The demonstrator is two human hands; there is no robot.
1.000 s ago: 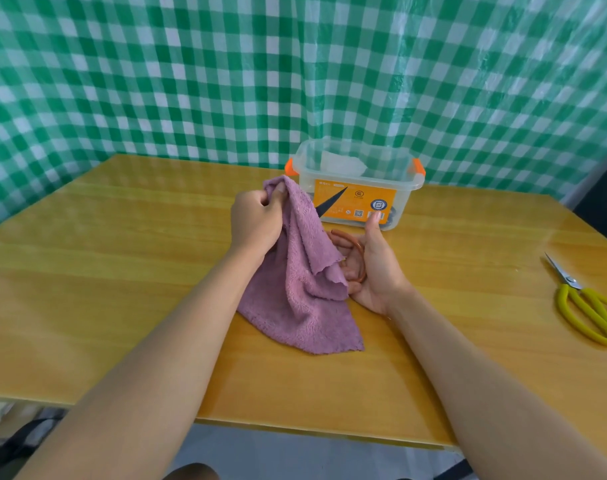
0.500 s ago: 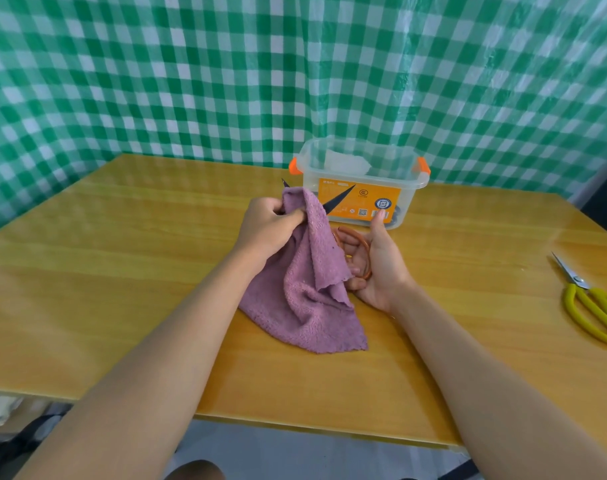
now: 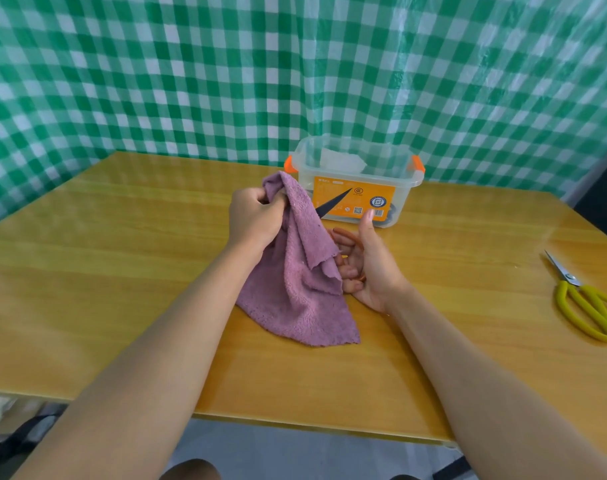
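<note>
My left hand [image 3: 253,223] grips the bunched top of a purple cloth [image 3: 295,292], whose lower part drapes onto the wooden table [image 3: 122,271]. My right hand [image 3: 374,268] lies palm up beside it, its fingers curled round the orange-brown handle loop [image 3: 350,237] of a pair of scissors. The cloth covers most of the scissors. Only a black blade tip [image 3: 333,204] pokes out above the cloth, in front of the box label.
A clear plastic box [image 3: 402,188] with orange latches and an orange label stands just behind my hands. Yellow-handled scissors [image 3: 586,303] lie at the table's right edge. A green checked curtain hangs behind the table.
My left hand slid the cloth slightly right along the blade, then back left and up. My right hand kept its hold on the handle and barely moved.
</note>
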